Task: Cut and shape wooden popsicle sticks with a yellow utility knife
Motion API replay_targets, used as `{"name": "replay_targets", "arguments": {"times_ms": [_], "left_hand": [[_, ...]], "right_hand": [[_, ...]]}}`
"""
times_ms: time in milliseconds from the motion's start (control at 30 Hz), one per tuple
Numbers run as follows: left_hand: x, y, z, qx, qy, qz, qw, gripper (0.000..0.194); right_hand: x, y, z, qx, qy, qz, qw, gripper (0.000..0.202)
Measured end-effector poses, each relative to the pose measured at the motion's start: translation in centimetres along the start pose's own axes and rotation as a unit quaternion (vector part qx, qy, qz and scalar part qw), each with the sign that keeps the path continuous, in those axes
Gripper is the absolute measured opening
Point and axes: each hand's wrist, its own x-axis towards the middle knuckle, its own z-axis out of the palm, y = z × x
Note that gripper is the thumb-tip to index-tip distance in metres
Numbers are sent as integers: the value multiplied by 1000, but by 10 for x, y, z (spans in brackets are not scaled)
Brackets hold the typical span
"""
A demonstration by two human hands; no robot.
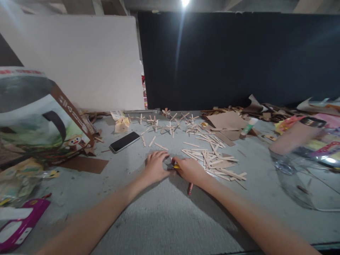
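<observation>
My left hand [156, 167] rests on the grey table, thumb and forefinger apart, the other fingers bent. Just right of it, my right hand [191, 170] is closed on a small yellow tool [176, 165]. Its tip points toward the left hand's gap and is too blurred to name. A reddish pen-like stick [190, 189] shows below the right palm; I cannot tell whether the hand touches it. Loose flat wooden craft sticks [212, 159] lie in a heap right of the right hand. Beyond both hands, several sticks stand joined in crossed shapes [171, 127].
A smartphone [124, 142] lies left of the sticks. Cardboard pieces [225, 122] and a glue stick [249, 127] are at the back right. A large printed bag [45, 117] and a purple device [23, 223] stand left; a pink bottle [294, 138] is right.
</observation>
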Motion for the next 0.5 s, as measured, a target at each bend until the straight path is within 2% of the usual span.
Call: {"name": "replay_targets", "arguments": {"times_ms": [367,500], "left_hand": [[0,2,-4,7,-5,11,1000,76],[0,0,-2,18,-9,19,1000,70]], "right_hand": [[5,-5,-3,-19,-3,-9,1000,30],[3,-6,-4,-20,-10,-19,1000,33]]}}
